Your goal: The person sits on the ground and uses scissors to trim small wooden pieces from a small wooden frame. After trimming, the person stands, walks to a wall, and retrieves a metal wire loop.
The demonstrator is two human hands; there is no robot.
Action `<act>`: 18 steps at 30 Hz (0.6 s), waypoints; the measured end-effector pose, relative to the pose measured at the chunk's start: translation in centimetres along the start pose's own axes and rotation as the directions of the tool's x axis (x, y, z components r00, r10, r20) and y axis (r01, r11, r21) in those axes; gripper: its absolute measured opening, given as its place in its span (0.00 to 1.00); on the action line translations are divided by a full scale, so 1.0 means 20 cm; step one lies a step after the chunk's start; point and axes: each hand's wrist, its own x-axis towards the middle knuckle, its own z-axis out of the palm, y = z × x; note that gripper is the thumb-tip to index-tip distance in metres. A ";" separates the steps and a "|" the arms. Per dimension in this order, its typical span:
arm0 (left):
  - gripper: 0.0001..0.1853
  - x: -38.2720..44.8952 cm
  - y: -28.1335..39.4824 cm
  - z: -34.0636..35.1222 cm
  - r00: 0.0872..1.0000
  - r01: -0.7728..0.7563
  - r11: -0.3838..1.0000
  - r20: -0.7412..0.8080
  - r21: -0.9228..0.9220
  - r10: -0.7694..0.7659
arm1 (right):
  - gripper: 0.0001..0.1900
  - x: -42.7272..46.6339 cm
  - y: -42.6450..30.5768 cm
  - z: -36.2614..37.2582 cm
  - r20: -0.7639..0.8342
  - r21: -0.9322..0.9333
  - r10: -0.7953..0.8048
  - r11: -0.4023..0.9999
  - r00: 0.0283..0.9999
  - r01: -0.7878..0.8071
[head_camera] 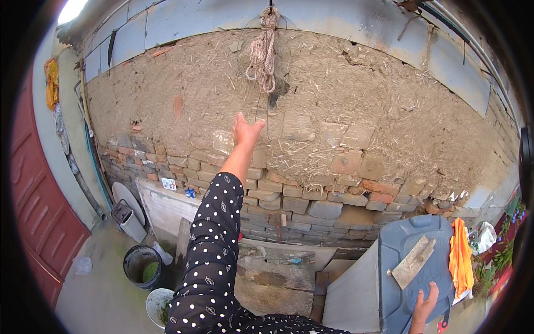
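Note:
My left hand reaches up to the mud-and-straw wall, fingers spread and nothing visible in them. Its thumb is beside a thin wire that dangles below a bundle of pinkish rope; whether they touch is unclear. The rope hangs in loops from a hook at the top of the wall, in front of a dark hole. Low on the right, my right hand is over the grey-blue lid of a large bin, fingers apart. Near it on the lid lies a worn wooden plasterer's float.
An orange cloth drapes over the bin's right edge, with plants beyond. At the lower left stand a black bucket, a white bucket and a grey waste bin. A red door borders the left side.

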 end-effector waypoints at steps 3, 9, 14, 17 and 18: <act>0.52 0.14 -0.04 0.13 0.999 0.022 1.000 0.042 -0.022 -0.021 | 0.22 -0.04 -0.21 0.07 0.029 0.003 -0.050 0.999 0.998 0.050; 0.26 0.35 -0.14 0.33 0.911 -0.062 0.951 0.372 -0.304 0.178 | 0.20 -0.12 -0.43 0.24 0.078 0.052 -0.036 0.998 0.996 0.032; 0.09 0.23 -0.12 0.37 0.902 0.061 0.747 0.357 -0.663 0.243 | 0.19 -0.19 -0.43 0.35 0.083 0.062 0.064 0.996 0.995 -0.069; 0.08 0.16 -0.07 0.21 0.889 0.204 0.644 0.415 -0.737 0.192 | 0.19 -0.23 -0.40 0.40 0.056 0.011 0.082 0.997 0.995 -0.082; 0.08 0.15 -0.06 0.14 0.886 0.226 0.634 0.426 -0.740 0.181 | 0.19 -0.24 -0.38 0.42 0.040 -0.015 0.070 0.997 0.997 -0.070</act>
